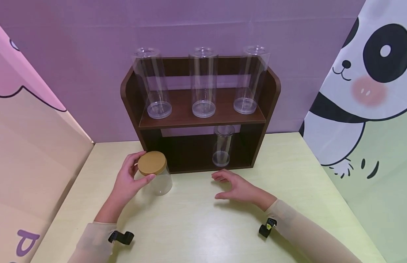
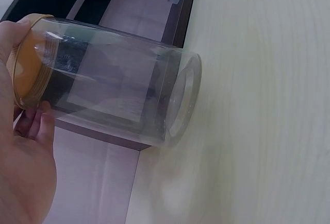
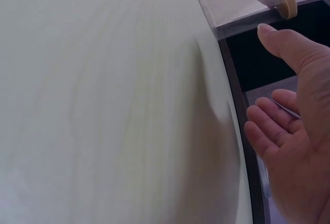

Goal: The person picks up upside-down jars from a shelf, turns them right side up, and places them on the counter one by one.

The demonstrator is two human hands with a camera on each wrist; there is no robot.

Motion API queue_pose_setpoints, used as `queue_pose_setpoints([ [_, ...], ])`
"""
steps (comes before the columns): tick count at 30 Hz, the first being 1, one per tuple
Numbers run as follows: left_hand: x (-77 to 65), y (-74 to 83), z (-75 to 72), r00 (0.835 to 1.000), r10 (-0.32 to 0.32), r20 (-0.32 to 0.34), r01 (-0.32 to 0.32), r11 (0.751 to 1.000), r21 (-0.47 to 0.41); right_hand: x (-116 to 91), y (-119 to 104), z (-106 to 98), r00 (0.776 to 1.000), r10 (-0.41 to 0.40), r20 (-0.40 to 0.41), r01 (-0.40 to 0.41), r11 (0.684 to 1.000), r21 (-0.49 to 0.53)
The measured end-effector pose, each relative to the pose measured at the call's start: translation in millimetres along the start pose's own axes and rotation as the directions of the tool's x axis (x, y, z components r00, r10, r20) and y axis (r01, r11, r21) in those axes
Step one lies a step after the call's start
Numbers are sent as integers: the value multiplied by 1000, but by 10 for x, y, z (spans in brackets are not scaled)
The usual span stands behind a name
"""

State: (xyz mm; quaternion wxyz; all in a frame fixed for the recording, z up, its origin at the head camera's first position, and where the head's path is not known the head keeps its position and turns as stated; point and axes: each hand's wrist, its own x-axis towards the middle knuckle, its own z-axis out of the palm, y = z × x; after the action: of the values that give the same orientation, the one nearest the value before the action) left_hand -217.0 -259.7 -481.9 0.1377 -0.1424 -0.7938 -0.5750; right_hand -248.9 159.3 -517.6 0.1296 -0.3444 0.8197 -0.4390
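Note:
My left hand [image 1: 126, 182] grips a clear jar [image 1: 162, 182] by its round wooden lid [image 1: 152, 163], thumb on the near side and fingers around the far side. The jar stands in front of the lower left corner of a dark brown shelf [image 1: 199, 171]. In the left wrist view, the jar [image 2: 113, 74] shows its see-through wall and thick base close over the table. My right hand [image 1: 238, 188] hovers over the table with nothing in its grasp, thumb apart from loosely bent fingers [image 3: 268, 126]. Just beyond it, a smaller clear jar [image 1: 222, 148] sits on the lower shelf level.
Three tall clear cylinders, left [image 1: 154, 84], middle [image 1: 203, 82] and right [image 1: 251, 80], stand on the upper shelf level. Behind the shelf hangs a purple cloth [image 1: 190, 25]. A panda-printed panel [image 1: 371, 73] borders the pale table [image 1: 190, 226] on the right.

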Motion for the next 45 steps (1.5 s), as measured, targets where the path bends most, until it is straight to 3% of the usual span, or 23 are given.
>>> queue_pose_setpoints([
  [16, -8, 0, 6, 1000, 31, 5, -31, 1000, -3, -4, -27, -16, 999, 34, -2, -34, 999, 2],
  [20, -23, -19, -23, 998, 62, 10, -62, 998, -10, -11, -32, -10, 1000, 29, -1, -29, 999, 13],
  [23, 2, 15, -56, 994, 102, -27, -102, 994, -26, -14, -34, -5, 1000, 24, 2, -24, 1000, 19],
  [29, 270, 329, -139, 970, 160, -185, -163, 987, 3, -16, -36, -21, 1000, 5, -7, -5, 1000, 16],
  [35, 587, 640, -220, 945, 209, -251, -207, 978, 33, -28, -20, -19, 1000, -17, -16, 17, 1000, 22],
  [45, 835, 723, -256, 927, 222, -303, -240, 970, -22, -40, -42, -19, 1000, 19, -13, -19, 1000, 22],
])
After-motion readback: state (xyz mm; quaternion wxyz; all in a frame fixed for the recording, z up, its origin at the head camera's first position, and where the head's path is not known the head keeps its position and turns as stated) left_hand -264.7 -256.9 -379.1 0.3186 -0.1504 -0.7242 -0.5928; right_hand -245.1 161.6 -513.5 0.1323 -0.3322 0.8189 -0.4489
